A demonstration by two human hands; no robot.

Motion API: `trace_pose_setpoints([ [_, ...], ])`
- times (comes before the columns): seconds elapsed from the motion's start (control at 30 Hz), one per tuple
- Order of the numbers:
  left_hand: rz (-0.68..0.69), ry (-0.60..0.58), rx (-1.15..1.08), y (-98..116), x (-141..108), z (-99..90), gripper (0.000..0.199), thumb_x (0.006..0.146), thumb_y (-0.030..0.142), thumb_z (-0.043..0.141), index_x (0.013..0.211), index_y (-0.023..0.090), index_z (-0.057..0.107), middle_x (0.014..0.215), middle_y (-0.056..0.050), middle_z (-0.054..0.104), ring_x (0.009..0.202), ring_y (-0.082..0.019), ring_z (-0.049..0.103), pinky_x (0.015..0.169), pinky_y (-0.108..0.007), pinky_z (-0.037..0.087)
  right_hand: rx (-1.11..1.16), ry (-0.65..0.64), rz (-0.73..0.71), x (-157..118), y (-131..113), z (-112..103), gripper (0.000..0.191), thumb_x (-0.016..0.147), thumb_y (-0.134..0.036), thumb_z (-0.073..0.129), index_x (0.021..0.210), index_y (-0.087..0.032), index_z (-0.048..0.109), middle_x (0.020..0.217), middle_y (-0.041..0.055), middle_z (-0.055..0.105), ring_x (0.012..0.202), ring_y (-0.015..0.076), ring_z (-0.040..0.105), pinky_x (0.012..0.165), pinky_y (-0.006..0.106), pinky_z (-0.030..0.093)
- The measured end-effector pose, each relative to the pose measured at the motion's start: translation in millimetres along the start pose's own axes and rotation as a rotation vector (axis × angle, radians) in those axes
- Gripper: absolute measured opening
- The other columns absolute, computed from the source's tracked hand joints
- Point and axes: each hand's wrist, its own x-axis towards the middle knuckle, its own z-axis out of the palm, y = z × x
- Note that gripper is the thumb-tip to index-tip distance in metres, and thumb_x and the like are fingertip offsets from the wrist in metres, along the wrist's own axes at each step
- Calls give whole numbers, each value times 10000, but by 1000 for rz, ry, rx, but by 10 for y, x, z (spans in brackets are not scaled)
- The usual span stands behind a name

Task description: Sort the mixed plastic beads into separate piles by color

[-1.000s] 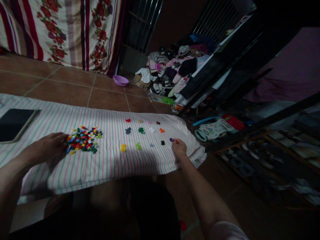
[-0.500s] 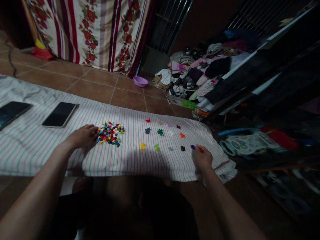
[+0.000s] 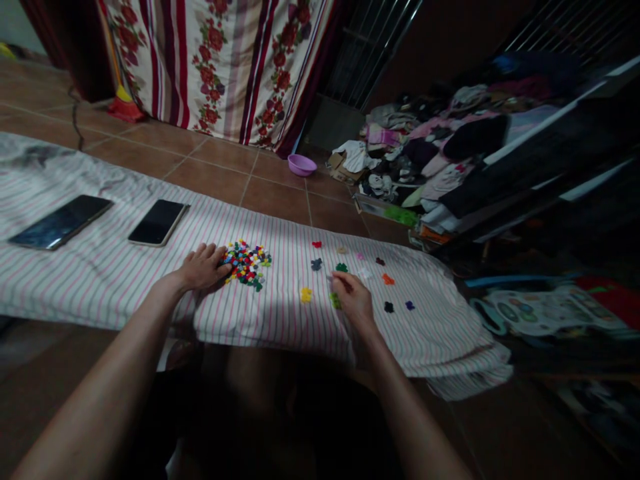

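Note:
Several small coloured pieces form a mixed pile on the striped cloth. My left hand lies at the pile's left edge with its fingers spread. To the right are small single-colour groups: red, grey, yellow, orange, black and purple among them. My right hand hovers over the middle of these groups, partly covering the light green group. Its fingers are pinched, and what they hold is too small to make out.
Two phones, one farther left and one nearer the pile, lie on the cloth. Beyond it, a purple basin stands on the tiled floor, near heaped clothes.
My right hand has moved left from the purple group to near the green ones. The view has shifted, and my left hand's fingers now look more spread at the pile.

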Motion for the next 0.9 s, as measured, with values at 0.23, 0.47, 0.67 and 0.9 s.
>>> trace_pose_setpoints([
  [0.23, -42, -84, -37, 78, -60, -22, 908, 851, 722, 361, 1572, 188, 217, 1644, -186, 223, 1515, -401, 180, 1175, -570, 212, 70, -349, -257, -90, -684, 678, 266, 843, -181, 520, 969, -229, 750, 962, 52, 719, 892, 188, 659, 814, 308, 531],
  [0.47, -11, -155, -12, 115, -117, -75, 1057, 773, 775, 464, 1589, 195, 124, 1668, -195, 86, 1535, -411, 66, 1189, -597, 153, 33, -441, -357, -161, -817, 1073, 300, 849, -94, 514, 992, -228, 741, 987, 56, 701, 974, 199, 641, 910, 342, 510],
  [0.67, 3, -164, -12, 96, -120, -58, 1048, 785, 739, 488, 1588, 174, 120, 1662, -213, 75, 1532, -422, 51, 1187, -612, 152, -11, -402, -355, -167, -795, 1164, 286, 844, -77, 520, 967, -225, 732, 947, 56, 678, 947, 202, 626, 904, 340, 504],
  [0.9, 8, -139, 8, 86, -131, -61, 1004, 800, 693, 499, 1590, 200, 123, 1663, -189, 129, 1532, -406, 98, 1183, -602, 188, -57, -371, -336, -159, -800, 1186, 206, 842, -95, 549, 936, -214, 689, 927, 54, 669, 911, 201, 626, 861, 326, 509],
])
